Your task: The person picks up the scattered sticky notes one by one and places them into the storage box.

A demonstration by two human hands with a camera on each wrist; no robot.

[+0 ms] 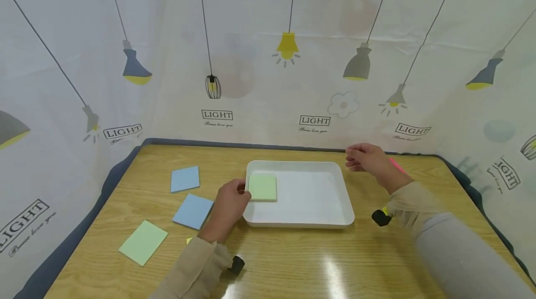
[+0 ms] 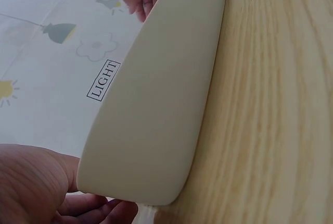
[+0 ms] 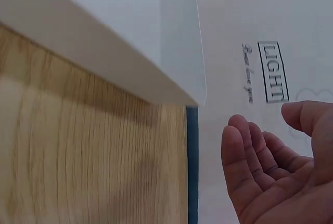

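A white tray (image 1: 311, 196) lies on the wooden table, with a light green sticky-note pad (image 1: 263, 188) inside against its left end. My left hand (image 1: 229, 200) grips the tray's left end, thumb at the rim beside the green pad. In the left wrist view, its fingers (image 2: 112, 212) curl around the tray's outer corner. My right hand (image 1: 365, 157) hovers off the far right corner of the tray, holding nothing. Its fingers are loosely bent and the thumb stands apart from them in the right wrist view.
Left of the tray lie two blue sticky-note pads (image 1: 185, 179) and a green pad (image 1: 144, 242). A yellow piece (image 1: 189, 240) peeks out by my left wrist. Something pink (image 1: 397, 165) is mostly hidden behind my right forearm. A printed curtain (image 1: 268, 117) surrounds the table.
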